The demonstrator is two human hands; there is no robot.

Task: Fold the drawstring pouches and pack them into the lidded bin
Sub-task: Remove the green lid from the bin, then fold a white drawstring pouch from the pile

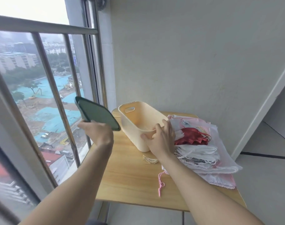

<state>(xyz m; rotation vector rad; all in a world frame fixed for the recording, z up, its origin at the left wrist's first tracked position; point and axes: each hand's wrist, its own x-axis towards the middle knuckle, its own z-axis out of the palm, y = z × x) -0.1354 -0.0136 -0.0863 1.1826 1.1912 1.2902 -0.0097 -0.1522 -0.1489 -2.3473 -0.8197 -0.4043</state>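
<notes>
Gripping the near rim of the cream plastic bin [139, 125] at frame centre, the right hand [161, 137] curled its fingers over the edge, thumb outside. The left hand [98, 132], left of centre, held the dark green lid [96, 113] tilted in the air beside the window [41, 95], clear of the bin. The bin stood open on the wooden table [132, 176], near its far edge. Touching the right hand's back, a loose pile of drawstring pouches [201, 148], sheer white, pink and one red, filled the table's right side. The near-left tabletop lay bare, smooth.
</notes>
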